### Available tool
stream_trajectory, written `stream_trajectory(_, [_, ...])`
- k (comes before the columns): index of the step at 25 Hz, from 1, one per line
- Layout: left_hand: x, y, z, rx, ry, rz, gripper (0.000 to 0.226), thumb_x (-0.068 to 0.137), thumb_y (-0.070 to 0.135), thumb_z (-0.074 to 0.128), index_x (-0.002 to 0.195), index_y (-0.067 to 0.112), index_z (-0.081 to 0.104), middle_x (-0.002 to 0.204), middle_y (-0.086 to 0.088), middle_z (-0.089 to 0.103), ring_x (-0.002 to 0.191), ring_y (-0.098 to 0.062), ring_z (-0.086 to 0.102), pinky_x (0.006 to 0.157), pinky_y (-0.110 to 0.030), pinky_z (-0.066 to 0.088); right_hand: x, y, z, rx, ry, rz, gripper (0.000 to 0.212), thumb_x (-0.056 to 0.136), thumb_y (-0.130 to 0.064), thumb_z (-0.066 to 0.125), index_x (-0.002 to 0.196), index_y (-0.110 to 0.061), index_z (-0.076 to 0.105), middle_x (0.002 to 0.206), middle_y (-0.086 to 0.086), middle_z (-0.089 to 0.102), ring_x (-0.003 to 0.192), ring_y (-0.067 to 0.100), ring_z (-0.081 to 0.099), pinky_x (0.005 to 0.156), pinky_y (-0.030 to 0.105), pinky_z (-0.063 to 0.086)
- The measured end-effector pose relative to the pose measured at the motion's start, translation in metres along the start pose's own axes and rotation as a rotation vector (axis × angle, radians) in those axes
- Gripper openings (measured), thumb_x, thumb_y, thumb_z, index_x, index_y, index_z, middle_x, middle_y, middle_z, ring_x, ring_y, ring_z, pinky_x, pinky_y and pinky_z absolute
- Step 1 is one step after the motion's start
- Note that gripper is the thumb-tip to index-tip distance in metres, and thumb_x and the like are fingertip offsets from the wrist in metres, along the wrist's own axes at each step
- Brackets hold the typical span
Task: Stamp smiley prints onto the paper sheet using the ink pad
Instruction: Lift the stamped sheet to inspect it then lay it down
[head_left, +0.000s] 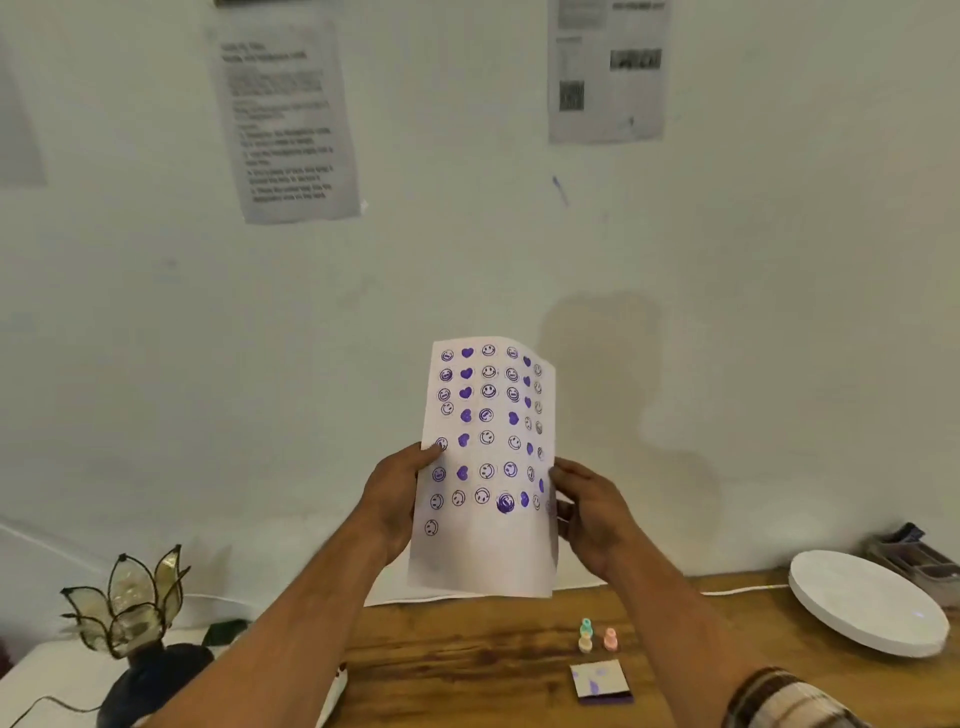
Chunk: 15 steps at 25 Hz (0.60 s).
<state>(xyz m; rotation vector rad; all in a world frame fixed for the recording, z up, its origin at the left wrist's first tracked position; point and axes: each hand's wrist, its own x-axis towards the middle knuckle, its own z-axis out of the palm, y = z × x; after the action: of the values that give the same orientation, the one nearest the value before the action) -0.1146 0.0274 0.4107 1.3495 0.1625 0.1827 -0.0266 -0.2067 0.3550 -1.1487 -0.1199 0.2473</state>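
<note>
I pinch the stamped paper sheet (485, 467) upright by both long edges; my right hand (587, 514) is nearer the stamps (596, 635) below.

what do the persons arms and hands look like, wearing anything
Both hands are bare: no gloves, rings or watch show on the left hand or the right hand. The left forearm is uncovered as far as the frame shows. The right arm has a plaid sleeve in brown, cream and dark stripes, pushed up near the elbow.

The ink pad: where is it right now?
The ink pad lies on the wooden table, lower right in the head view, just before three small stamps.
</note>
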Motion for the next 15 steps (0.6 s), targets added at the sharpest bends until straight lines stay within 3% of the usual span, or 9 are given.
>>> stream_trajectory(8, [-0.041,0.065,0.003,-0.099,0.016,0.132,0.034,0.105,0.032,0.047,0.122,0.017,0.073,0.117,-0.011,0.078,0.105,-0.033,0.075,0.088,-0.050,0.059,-0.048,-0.086,0.027,-0.124,0.108,-0.290,0.015,0.101,-0.015,0.067,0.114,-0.014,0.076,0.105,0.010,0.081,0.077,0.027,0.075,0.064,0.037,0.059])
stream_trajectory(15, [-0.055,0.100,0.009,-0.146,-0.026,0.179,0.035,0.105,0.031,0.048,0.126,0.014,0.070,0.120,-0.011,0.076,0.111,-0.033,0.073,0.099,-0.055,0.054,-0.077,-0.135,0.042,-0.142,0.059,-0.405,0.015,0.100,-0.016,0.068,0.111,-0.013,0.077,0.099,0.008,0.082,0.072,0.026,0.074,0.055,0.032,0.059])
